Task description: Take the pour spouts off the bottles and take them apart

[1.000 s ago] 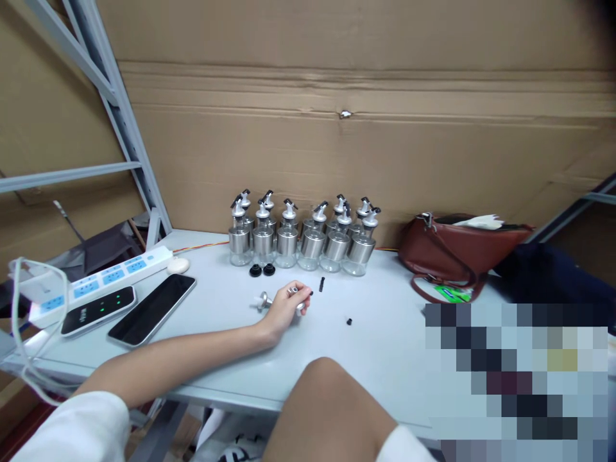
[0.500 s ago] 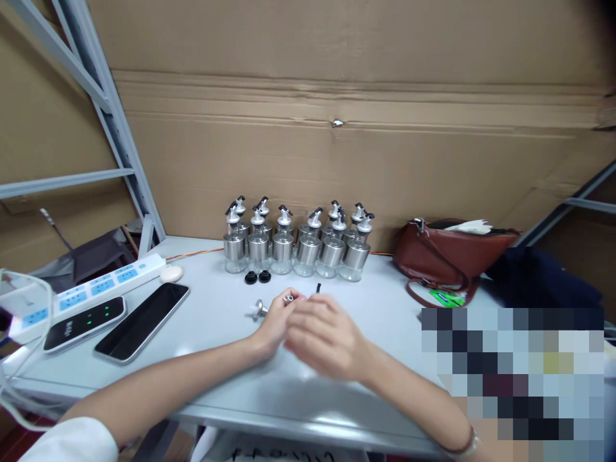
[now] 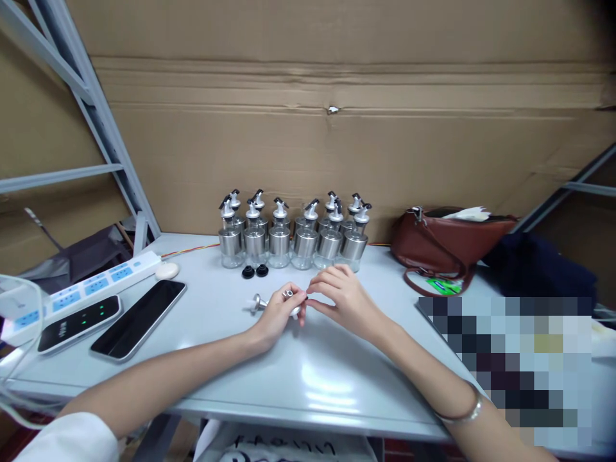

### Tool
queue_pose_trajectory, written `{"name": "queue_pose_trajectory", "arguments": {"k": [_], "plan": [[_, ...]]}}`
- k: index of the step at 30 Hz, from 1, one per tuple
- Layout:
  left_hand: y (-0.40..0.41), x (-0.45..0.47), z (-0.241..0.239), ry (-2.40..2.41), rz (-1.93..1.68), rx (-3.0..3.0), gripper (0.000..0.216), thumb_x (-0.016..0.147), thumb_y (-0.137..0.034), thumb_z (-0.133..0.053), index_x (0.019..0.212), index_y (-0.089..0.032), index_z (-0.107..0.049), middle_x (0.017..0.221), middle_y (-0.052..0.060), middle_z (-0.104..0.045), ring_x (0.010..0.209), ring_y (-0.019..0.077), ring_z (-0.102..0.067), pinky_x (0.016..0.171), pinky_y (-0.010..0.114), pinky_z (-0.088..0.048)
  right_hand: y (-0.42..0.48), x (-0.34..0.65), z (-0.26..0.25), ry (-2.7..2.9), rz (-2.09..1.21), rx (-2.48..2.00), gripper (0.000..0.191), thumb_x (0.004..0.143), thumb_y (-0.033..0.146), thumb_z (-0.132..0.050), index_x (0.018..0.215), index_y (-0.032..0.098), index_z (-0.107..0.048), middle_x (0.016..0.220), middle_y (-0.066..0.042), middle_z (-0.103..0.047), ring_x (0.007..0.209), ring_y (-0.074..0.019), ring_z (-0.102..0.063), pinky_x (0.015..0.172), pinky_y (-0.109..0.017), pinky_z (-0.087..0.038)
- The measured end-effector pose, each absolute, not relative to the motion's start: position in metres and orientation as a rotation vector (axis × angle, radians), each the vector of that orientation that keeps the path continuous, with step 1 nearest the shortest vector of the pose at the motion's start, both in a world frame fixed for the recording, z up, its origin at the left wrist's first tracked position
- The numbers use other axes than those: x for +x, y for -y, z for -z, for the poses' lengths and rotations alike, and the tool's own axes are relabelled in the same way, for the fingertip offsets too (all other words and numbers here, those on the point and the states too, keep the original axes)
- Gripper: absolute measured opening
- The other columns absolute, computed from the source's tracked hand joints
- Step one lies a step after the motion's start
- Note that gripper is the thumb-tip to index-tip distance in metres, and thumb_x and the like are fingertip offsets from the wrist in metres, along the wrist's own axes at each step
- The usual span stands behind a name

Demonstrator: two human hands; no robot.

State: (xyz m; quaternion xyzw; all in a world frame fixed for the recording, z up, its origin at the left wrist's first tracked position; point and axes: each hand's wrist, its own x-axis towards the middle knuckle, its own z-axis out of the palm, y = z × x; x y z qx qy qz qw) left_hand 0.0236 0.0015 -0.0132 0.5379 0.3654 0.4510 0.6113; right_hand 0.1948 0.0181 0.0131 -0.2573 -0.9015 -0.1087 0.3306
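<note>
left hand [image 3: 273, 321] grips silver pourer [image 3: 260, 304]; right hand [image 3: 350, 303] at its tip, grip unclear; bottles [image 3: 280, 244] line back edge of desk [image 3: 366, 385]

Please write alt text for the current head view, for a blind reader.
A person's left hand holds a silver-and-white pourer spout over a pale grey table, while the right hand has its fingertips at a small black piece by the left thumb. Behind stand clear glass bottles with brushed-steel bands, two round black caps in front.

Head camera (sole view): looks forward, down across near table [image 3: 269, 378] toward cardboard wall [image 3: 216, 144].
</note>
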Motion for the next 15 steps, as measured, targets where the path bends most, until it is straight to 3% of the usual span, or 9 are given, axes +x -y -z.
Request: {"name": "queue_pose_trajectory", "arguments": {"k": [5, 8, 11, 15], "plan": [[-0.0039, 0.0233, 0.0165, -0.826, -1.028, 1.241, 0.035, 0.075, -0.050, -0.060, 0.076, -0.019, -0.043, 0.056, -0.009, -0.046, 0.047, 0.0065, -0.043, 0.053, 0.023, -0.032, -0.0185, 0.1952, -0.0142, 2.288, 0.304, -0.672, 0.002, 0.087, 0.018, -0.060, 0.086, 0.017, -0.060, 0.082, -0.004, -0.070, 0.076, -0.0167, -0.061, 0.077, -0.034, -0.038], [-0.0051, 0.0228, 0.0180, -0.860, -1.005, 1.214, 0.038, 0.067, -0.034, -0.068, 0.086, -0.021, -0.039, 0.059, -0.011, -0.045, 0.045, 0.0051, -0.038, 0.051, 0.021, -0.028, -0.0170, 0.1946, -0.0179, 2.202, 0.264, -0.679, 0.002, 0.086, 0.018, -0.060, 0.085, 0.018, -0.059, 0.077, -0.003, -0.070, 0.070, -0.0155, -0.059, 0.072, -0.032, -0.039], [-0.0060, 0.0232, 0.0195, -0.929, -0.963, 1.302, 0.041, 0.062, -0.021, -0.067, 0.090, -0.021, -0.037, 0.064, -0.011, -0.048, 0.051, 0.0064, -0.041, 0.055, 0.022, -0.032, -0.0146, 0.1917, -0.0192, 2.187, 0.197, -0.643, 0.003, 0.087, 0.020, -0.059, 0.085, 0.019, -0.059, 0.074, -0.002, -0.069, 0.069, -0.0148, -0.058, 0.071, -0.030, -0.040], [-0.0064, 0.0246, 0.0223, -0.965, -0.963, 1.464, 0.037, 0.063, -0.017, -0.065, 0.091, -0.019, -0.042, 0.068, -0.008, -0.049, 0.064, 0.0094, -0.045, 0.066, 0.024, -0.035, -0.0139, 0.1879, -0.0155, 2.242, 0.162, -0.623, 0.003, 0.088, 0.021, -0.059, 0.087, 0.018, -0.060, 0.076, -0.003, -0.068, 0.072, -0.0156, -0.059, 0.071, -0.031, -0.041]]}}
